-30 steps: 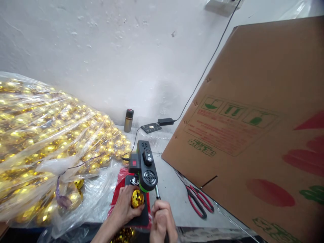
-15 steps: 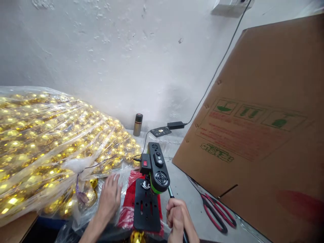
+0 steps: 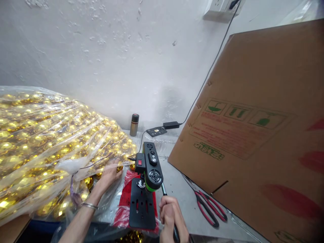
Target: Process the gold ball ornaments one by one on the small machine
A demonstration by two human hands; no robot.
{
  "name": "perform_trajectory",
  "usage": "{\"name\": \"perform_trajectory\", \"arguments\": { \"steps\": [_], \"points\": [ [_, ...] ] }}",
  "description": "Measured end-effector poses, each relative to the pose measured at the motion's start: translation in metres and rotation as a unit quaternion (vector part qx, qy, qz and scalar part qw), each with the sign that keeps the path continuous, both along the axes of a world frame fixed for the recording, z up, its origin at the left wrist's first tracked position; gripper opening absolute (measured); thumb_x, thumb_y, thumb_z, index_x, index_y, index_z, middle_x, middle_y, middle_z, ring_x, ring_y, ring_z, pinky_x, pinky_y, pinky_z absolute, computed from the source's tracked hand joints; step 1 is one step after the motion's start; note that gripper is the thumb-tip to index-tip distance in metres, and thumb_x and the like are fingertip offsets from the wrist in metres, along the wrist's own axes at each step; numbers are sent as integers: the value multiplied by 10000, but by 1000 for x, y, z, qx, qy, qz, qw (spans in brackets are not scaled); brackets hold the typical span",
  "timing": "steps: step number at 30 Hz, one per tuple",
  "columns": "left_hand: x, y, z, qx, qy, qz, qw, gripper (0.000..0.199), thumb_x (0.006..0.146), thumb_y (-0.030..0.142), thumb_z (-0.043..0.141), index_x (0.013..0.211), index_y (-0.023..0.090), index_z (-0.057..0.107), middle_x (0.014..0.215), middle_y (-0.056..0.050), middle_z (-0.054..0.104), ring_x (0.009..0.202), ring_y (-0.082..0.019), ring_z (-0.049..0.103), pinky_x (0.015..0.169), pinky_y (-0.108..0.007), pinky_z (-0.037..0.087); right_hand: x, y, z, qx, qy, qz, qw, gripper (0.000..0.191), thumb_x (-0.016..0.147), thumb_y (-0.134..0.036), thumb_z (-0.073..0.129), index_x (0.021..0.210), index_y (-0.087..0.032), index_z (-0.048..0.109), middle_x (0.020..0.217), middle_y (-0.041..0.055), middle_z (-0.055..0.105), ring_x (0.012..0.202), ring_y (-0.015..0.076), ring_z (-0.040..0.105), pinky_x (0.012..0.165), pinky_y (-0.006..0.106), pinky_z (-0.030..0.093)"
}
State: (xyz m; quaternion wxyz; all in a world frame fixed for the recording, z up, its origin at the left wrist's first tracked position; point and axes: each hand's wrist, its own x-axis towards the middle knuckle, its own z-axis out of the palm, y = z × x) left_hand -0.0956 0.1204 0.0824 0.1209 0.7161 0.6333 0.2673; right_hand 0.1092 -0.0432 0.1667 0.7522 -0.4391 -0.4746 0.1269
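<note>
My left hand (image 3: 109, 174) reaches into the mouth of a clear plastic bag (image 3: 97, 135) full of shiny gold faceted balls (image 3: 30, 146). Its fingers are stretched out among the balls, partly veiled by the plastic, with one gold ball close to the fingertips. My right hand (image 3: 172, 216) is closed around the black-gripped lever (image 3: 164, 189) of a small bench device. That device has a black head (image 3: 152, 165) with round vents, a box with a red switch (image 3: 139, 163) and a slotted black base plate (image 3: 142, 206). Red plastic (image 3: 124, 199) lies under the plate.
A large cardboard box (image 3: 243, 101) leans on the right, with red-handled scissors (image 3: 210, 209) beside it. By the wall stand a dark-capped bottle (image 3: 134, 125), a black panel (image 3: 157, 131) and a power adapter (image 3: 171, 125) whose cord runs up to a socket (image 3: 220, 8).
My left hand has moved forward from the bag's edge in among the gold balls. My right hand keeps its hold on the lever. The view has shifted slightly.
</note>
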Motion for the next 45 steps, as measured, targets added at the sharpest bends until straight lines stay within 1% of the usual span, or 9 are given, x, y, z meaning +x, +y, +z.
{"name": "perform_trajectory", "arguments": {
  "steps": [5,7,9,11,13,22,29,37,45],
  "points": [
    [17,-47,-5,-76,-181,-1,981,565,947,666,526,1166,170,686,998,-101,803,910,-288,770,816,-388,609,7,1,14,-60,19,7,998,449,1116,-356,509,691,-214,528,703,-16,492,621,128,473,600,282,368],
    [34,-68,-11,-118,-357,-2,927,674,906,740,564,1244,164,654,1105,-114,806,970,-281,777,857,-386,620,12,4,23,-69,-7,20,997,452,1115,-375,510,697,-210,559,693,-17,496,596,121,461,565,265,370],
    [52,-84,-17,-156,-522,6,839,736,814,774,680,1252,183,651,1182,-121,801,1087,-312,763,953,-418,607,17,8,31,-66,-44,32,996,464,1117,-374,500,689,-209,566,662,-24,485,570,115,458,520,247,363],
    [67,-95,-24,-172,-573,13,801,765,702,769,794,1197,198,670,1167,-119,806,1144,-352,744,1022,-459,582,20,11,37,-52,-64,31,996,469,1119,-364,492,680,-213,558,631,-33,469,552,111,467,496,232,369],
    [78,-101,-30,-162,-547,13,821,764,654,739,836,1169,200,668,1148,-122,805,1149,-371,739,1053,-484,564,21,12,39,-32,-70,18,997,472,1120,-352,486,672,-216,545,617,-35,466,551,109,484,497,223,383],
    [89,-118,-48,-75,-289,-66,952,603,788,483,788,1309,208,658,1309,-173,763,1226,-395,701,1082,-589,551,22,6,22,-21,-90,23,995,407,1119,-246,459,725,-214,556,683,-28,504,572,99,484,511,220,386],
    [85,-120,-45,-30,-207,-117,971,505,827,397,792,1276,192,685,1227,-182,782,1121,-390,723,968,-548,611,21,7,20,-3,-98,18,995,376,1110,-188,456,744,-219,537,691,-39,493,584,88,506,533,206,407],
    [102,-109,-38,-13,-137,-118,984,427,803,277,738,1220,205,680,1100,-103,768,1074,-346,699,1005,-544,520,24,4,15,17,-107,25,994,360,1098,-148,457,763,-209,574,681,-37,492,577,94,510,549,235,400],
    [103,-107,-38,-55,-127,-117,983,432,726,247,735,1151,200,670,1080,-109,749,1034,-343,687,964,-505,498,15,5,-15,69,-105,-31,992,405,1092,-170,459,692,-221,491,677,-35,531,604,108,530,569,252,378]
  ]
}}
